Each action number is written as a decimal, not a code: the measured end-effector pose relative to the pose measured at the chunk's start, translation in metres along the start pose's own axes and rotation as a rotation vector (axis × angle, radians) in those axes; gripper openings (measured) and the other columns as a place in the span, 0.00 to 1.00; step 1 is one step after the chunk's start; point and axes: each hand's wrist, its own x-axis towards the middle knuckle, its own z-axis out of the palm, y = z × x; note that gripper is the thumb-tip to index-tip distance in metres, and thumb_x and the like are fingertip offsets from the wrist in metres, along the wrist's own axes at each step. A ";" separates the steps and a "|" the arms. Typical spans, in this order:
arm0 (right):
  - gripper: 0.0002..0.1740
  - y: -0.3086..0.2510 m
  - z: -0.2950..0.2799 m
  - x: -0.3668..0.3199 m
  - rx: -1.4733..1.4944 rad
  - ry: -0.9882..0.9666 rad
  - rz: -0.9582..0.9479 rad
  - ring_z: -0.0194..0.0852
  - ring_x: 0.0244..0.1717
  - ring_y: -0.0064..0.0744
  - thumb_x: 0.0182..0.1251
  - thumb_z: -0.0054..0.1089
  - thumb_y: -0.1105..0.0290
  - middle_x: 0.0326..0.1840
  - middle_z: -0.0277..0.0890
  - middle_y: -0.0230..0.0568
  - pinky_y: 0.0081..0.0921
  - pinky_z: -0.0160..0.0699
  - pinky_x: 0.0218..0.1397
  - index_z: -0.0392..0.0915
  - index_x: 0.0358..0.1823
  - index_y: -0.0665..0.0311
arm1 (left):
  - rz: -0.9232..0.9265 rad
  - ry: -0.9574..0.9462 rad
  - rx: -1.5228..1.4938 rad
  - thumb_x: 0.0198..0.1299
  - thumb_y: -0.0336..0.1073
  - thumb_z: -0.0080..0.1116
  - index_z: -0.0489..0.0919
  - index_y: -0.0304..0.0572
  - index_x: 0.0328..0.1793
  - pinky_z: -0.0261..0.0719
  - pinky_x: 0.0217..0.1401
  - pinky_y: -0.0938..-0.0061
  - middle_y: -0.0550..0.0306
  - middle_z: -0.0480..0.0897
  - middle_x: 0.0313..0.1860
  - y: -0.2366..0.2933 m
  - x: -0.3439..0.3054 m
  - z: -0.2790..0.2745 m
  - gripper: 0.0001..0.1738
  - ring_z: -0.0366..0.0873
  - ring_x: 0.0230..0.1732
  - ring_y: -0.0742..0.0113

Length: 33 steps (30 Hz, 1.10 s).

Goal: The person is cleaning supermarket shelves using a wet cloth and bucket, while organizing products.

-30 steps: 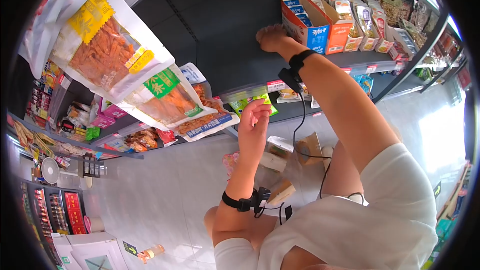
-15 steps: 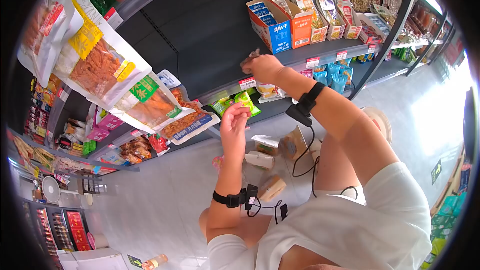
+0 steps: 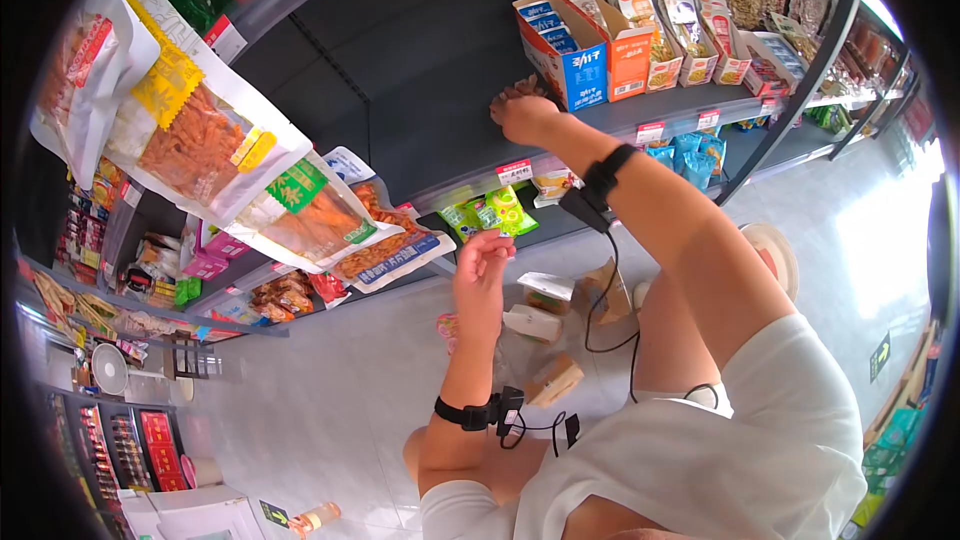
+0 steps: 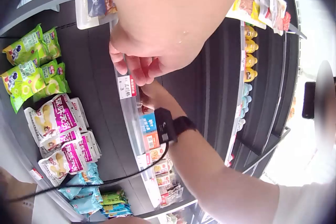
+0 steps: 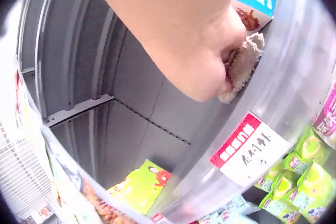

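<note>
Beige cloth point(image 5: 242, 65) — likely soft, light, limp — sits wadded in your right hand point(image 3: 522, 118), fingers curled round it on the metal shelf point(image 5: 307, 71); grip the wad's middle.

Shelf print, mostly too blurred to read

Just beside the right hand point(image 3: 522, 116), the blue carton point(image 3: 578, 68) carries a white Chinese brand mark, its characters not sharp enough to spell out. Below that hand, the price tag point(image 5: 248, 149) on the shelf front point(image 5: 199, 187) has a red band of white print over black handwriting (none of it legible). Left of the left hand point(image 3: 483, 265), the green label point(image 3: 297, 186) on a hanging snack bag point(image 3: 315, 220) shows large white characters, also unclear.
</note>
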 end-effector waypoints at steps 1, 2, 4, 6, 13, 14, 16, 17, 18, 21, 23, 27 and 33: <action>0.23 -0.003 -0.013 0.010 -0.019 -0.061 0.070 0.56 0.71 0.58 0.66 0.44 0.66 0.67 0.64 0.56 0.57 0.46 0.74 0.74 0.60 0.64 | 0.015 -0.014 0.019 0.66 0.26 0.52 0.72 0.36 0.57 0.74 0.57 0.74 0.52 0.81 0.46 -0.003 0.001 0.000 0.14 0.78 0.48 0.68; 0.24 -0.002 -0.015 0.024 -0.038 -0.120 0.139 0.54 0.73 0.61 0.67 0.43 0.66 0.70 0.62 0.58 0.60 0.41 0.75 0.72 0.63 0.65 | 0.009 -0.017 0.027 0.65 0.26 0.52 0.73 0.36 0.56 0.73 0.57 0.74 0.52 0.81 0.46 -0.005 0.001 0.000 0.14 0.77 0.48 0.68; 0.25 0.010 -0.008 0.063 -0.004 -0.196 0.167 0.54 0.72 0.62 0.67 0.41 0.67 0.70 0.60 0.56 0.66 0.41 0.72 0.68 0.65 0.65 | -0.003 -0.018 0.044 0.64 0.25 0.53 0.74 0.37 0.56 0.72 0.59 0.72 0.53 0.81 0.46 -0.009 0.001 -0.001 0.14 0.77 0.49 0.68; 0.27 0.011 -0.005 0.093 0.002 -0.282 0.205 0.50 0.73 0.63 0.67 0.41 0.66 0.72 0.58 0.56 0.67 0.39 0.72 0.66 0.67 0.65 | 0.012 -0.025 0.054 0.65 0.26 0.53 0.74 0.37 0.56 0.73 0.58 0.73 0.53 0.81 0.46 -0.011 0.003 -0.002 0.13 0.77 0.48 0.69; 0.23 -0.039 -0.025 0.075 -0.167 -0.287 -0.212 0.63 0.67 0.59 0.64 0.45 0.68 0.65 0.69 0.51 0.66 0.54 0.66 0.74 0.58 0.67 | 0.034 -0.052 -0.006 0.66 0.25 0.51 0.73 0.34 0.55 0.75 0.56 0.74 0.53 0.81 0.45 -0.019 0.017 0.003 0.12 0.78 0.47 0.69; 0.20 -0.045 -0.005 0.069 -0.293 -0.121 -0.389 0.68 0.64 0.57 0.63 0.46 0.68 0.60 0.74 0.47 0.64 0.61 0.63 0.78 0.54 0.65 | 0.039 -0.053 0.010 0.66 0.24 0.51 0.73 0.34 0.55 0.75 0.57 0.74 0.53 0.81 0.45 -0.017 0.018 0.005 0.12 0.78 0.47 0.69; 0.18 -0.044 -0.009 0.023 0.117 0.082 -0.400 0.72 0.61 0.51 0.64 0.46 0.67 0.55 0.78 0.42 0.54 0.68 0.61 0.80 0.51 0.61 | 0.045 -0.050 0.041 0.66 0.24 0.51 0.73 0.34 0.55 0.75 0.57 0.74 0.53 0.81 0.45 -0.012 0.018 0.010 0.12 0.78 0.47 0.69; 0.17 -0.036 -0.007 0.007 0.322 0.185 -0.401 0.74 0.59 0.49 0.64 0.47 0.67 0.53 0.80 0.39 0.49 0.71 0.60 0.81 0.49 0.59 | 0.042 -0.044 0.039 0.66 0.24 0.51 0.73 0.34 0.55 0.75 0.57 0.74 0.52 0.81 0.45 -0.012 0.018 0.012 0.12 0.78 0.47 0.69; 0.16 -0.027 -0.008 -0.001 0.326 0.179 -0.430 0.75 0.58 0.46 0.64 0.47 0.67 0.52 0.80 0.37 0.45 0.72 0.59 0.81 0.49 0.57 | 0.038 -0.038 0.039 0.66 0.24 0.51 0.73 0.34 0.55 0.75 0.56 0.74 0.52 0.81 0.45 -0.013 0.018 0.012 0.12 0.78 0.47 0.69; 0.15 -0.003 -0.021 -0.025 0.335 0.069 -0.431 0.77 0.55 0.40 0.63 0.48 0.66 0.51 0.81 0.33 0.35 0.74 0.58 0.83 0.46 0.52 | 0.016 -0.021 0.039 0.65 0.24 0.52 0.73 0.33 0.55 0.75 0.57 0.74 0.52 0.80 0.45 -0.016 0.015 0.013 0.12 0.78 0.47 0.68; 0.14 0.006 -0.067 -0.057 0.336 -0.127 -0.311 0.77 0.54 0.40 0.63 0.49 0.66 0.50 0.81 0.34 0.33 0.75 0.58 0.84 0.45 0.51 | 0.011 -0.019 0.056 0.65 0.24 0.52 0.73 0.33 0.55 0.75 0.57 0.74 0.52 0.80 0.46 -0.018 0.009 0.011 0.12 0.78 0.47 0.68; 0.11 0.020 -0.059 -0.078 0.342 -0.037 -0.254 0.79 0.50 0.39 0.59 0.52 0.68 0.48 0.81 0.34 0.35 0.78 0.52 0.84 0.38 0.50 | -0.043 0.010 0.096 0.65 0.24 0.52 0.74 0.34 0.56 0.75 0.57 0.74 0.52 0.81 0.46 -0.012 -0.003 0.011 0.13 0.78 0.48 0.68; 0.14 0.016 -0.036 -0.085 0.340 0.019 -0.041 0.82 0.46 0.38 0.60 0.56 0.66 0.43 0.84 0.31 0.31 0.80 0.50 0.85 0.44 0.43 | -0.012 0.022 0.122 0.64 0.24 0.53 0.74 0.35 0.57 0.74 0.56 0.77 0.53 0.81 0.46 -0.018 -0.021 0.001 0.14 0.78 0.48 0.69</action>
